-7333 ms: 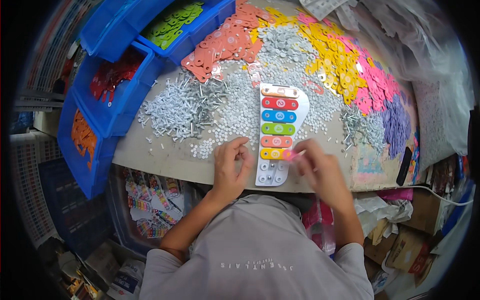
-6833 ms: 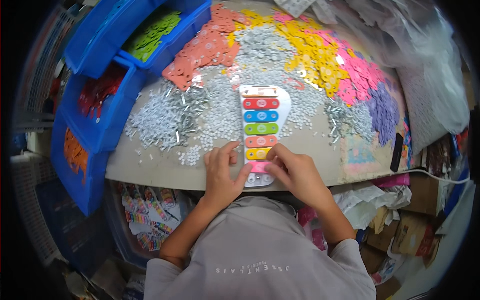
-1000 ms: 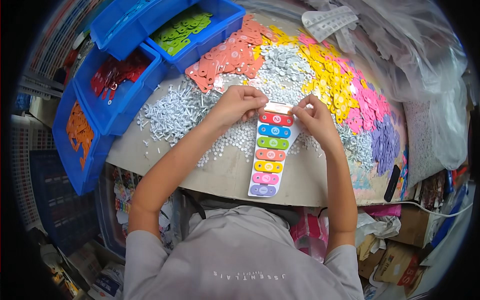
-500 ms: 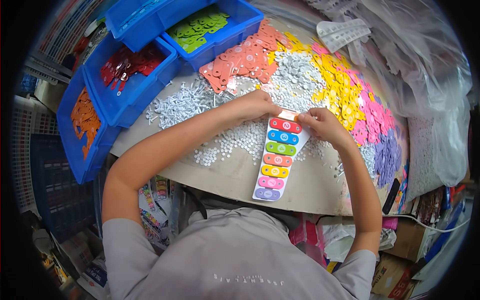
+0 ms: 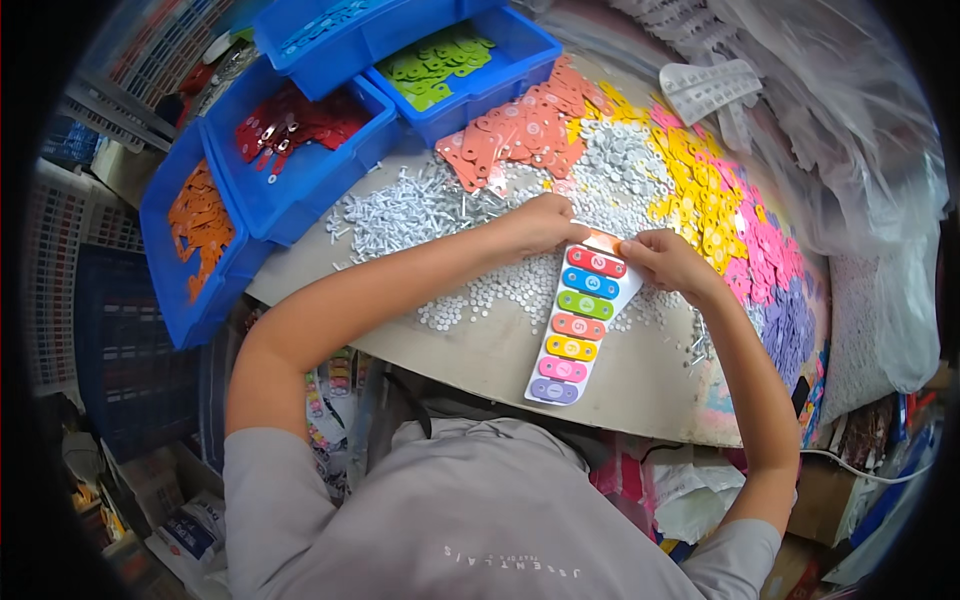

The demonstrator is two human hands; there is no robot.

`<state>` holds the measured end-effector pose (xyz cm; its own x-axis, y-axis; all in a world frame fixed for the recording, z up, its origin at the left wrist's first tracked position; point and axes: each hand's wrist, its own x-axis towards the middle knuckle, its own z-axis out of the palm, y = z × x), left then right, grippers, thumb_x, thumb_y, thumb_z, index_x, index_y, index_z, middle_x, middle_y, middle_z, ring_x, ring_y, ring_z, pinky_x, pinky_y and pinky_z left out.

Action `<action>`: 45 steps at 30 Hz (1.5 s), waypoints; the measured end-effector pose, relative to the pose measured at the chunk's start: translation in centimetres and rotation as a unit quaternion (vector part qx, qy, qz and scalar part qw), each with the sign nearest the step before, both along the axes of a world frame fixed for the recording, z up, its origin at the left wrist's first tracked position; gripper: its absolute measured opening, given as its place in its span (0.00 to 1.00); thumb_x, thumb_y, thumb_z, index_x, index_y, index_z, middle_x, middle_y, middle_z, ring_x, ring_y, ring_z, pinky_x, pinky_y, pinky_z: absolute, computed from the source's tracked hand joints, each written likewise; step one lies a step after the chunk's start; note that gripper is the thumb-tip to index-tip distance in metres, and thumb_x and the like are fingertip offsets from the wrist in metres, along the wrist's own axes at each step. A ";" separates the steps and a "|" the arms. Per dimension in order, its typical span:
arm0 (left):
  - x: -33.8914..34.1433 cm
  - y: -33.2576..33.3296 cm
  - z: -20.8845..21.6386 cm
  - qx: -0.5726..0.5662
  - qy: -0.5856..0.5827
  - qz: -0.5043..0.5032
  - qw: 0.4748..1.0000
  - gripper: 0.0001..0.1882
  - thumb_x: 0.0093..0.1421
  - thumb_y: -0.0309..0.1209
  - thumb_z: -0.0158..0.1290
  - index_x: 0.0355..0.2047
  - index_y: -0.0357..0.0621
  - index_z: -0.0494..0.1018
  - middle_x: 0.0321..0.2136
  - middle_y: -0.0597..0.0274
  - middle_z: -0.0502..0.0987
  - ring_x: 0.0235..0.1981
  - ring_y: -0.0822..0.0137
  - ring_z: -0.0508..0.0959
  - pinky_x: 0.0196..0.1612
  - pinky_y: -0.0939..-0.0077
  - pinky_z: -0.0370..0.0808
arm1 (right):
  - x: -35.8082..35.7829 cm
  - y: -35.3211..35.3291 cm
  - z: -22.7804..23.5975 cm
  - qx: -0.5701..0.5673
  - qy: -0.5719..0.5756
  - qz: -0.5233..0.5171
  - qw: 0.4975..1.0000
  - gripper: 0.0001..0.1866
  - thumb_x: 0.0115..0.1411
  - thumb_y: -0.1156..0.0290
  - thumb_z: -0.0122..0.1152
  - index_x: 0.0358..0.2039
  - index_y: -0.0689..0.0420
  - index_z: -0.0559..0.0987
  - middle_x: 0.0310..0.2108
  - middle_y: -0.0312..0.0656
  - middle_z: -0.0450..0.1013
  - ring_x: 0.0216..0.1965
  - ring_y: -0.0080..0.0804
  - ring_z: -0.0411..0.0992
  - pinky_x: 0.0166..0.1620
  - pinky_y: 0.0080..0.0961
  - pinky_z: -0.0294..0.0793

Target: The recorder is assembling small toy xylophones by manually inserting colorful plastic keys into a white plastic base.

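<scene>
A toy xylophone (image 5: 627,285) lies on the table in front of me, a white tapering board with a row of coloured bars. Its narrow end points toward me, the wide end away. At the wide end is an orange bar (image 5: 603,240). My left hand (image 5: 546,222) is closed at the left end of this bar, finger and thumb together. My right hand (image 5: 664,260) pinches its right end. Both fingertips partly cover the bar, so I cannot see whether it is fastened. The other bars, red to purple, sit in line on the board.
Silver-white pins (image 5: 400,215) and small white discs (image 5: 455,310) are heaped near my left arm. Beyond lie loose salmon bars (image 5: 525,125), yellow bars (image 5: 690,190), pink bars (image 5: 768,245) and purple bars (image 5: 790,325). Blue bins (image 5: 330,160) stand at left; plastic bags (image 5: 850,130) at right.
The whole view has shifted, so table, bins and hands all appear farther right. Both hands stay at the xylophone's orange bar, with little visible change in their grip.
</scene>
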<state>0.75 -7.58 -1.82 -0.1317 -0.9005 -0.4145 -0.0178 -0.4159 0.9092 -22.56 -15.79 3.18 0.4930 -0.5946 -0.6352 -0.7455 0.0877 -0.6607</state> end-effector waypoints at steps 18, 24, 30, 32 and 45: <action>11.6 8.6 4.6 -0.338 -0.444 0.160 0.814 0.06 0.59 0.33 0.60 0.33 0.44 0.80 0.32 0.59 0.80 0.37 0.54 0.79 0.39 0.61 0.74 | -17.3 10.0 -0.2 -0.552 0.092 -0.226 0.797 0.08 0.67 0.72 0.58 0.43 0.62 0.77 0.26 0.39 0.69 0.26 0.26 0.65 0.31 0.27 0.66; 13.5 11.2 2.8 -0.251 -0.503 0.106 0.820 0.06 0.56 0.31 0.63 0.31 0.43 0.81 0.29 0.60 0.77 0.37 0.55 0.78 0.40 0.61 0.74 | -21.2 12.3 -4.5 -0.550 0.156 -0.209 0.794 0.12 0.66 0.73 0.58 0.48 0.64 0.77 0.32 0.44 0.71 0.34 0.36 0.69 0.40 0.32 0.70; 13.2 10.8 2.8 -0.243 -0.520 0.097 0.813 0.07 0.55 0.31 0.64 0.29 0.42 0.78 0.30 0.60 0.77 0.39 0.55 0.78 0.41 0.61 0.73 | -20.2 11.5 -4.1 -0.534 0.197 -0.218 0.792 0.09 0.67 0.73 0.58 0.44 0.64 0.76 0.36 0.50 0.74 0.36 0.45 0.73 0.43 0.36 0.72; 13.3 10.8 2.5 -0.254 -0.540 0.095 0.796 0.08 0.55 0.30 0.64 0.28 0.41 0.76 0.31 0.59 0.77 0.38 0.55 0.77 0.41 0.61 0.73 | -20.3 11.4 -4.2 -0.548 0.186 -0.195 0.792 0.07 0.67 0.74 0.57 0.41 0.63 0.76 0.35 0.51 0.74 0.36 0.46 0.73 0.42 0.36 0.72; 14.3 10.7 3.5 -0.194 -0.555 0.095 0.803 0.09 0.55 0.31 0.63 0.29 0.42 0.75 0.32 0.62 0.77 0.40 0.57 0.77 0.42 0.62 0.74 | -20.5 10.7 -4.0 -0.521 0.120 -0.198 0.822 0.04 0.63 0.78 0.57 0.35 0.64 0.73 0.31 0.47 0.70 0.32 0.42 0.69 0.39 0.34 0.70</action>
<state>15.04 3.13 1.66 0.2796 -0.9506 0.1351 -0.8773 -0.1957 0.4383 -43.03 -5.13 -0.82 0.0660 -0.9605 0.2703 -0.9144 -0.1666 -0.3690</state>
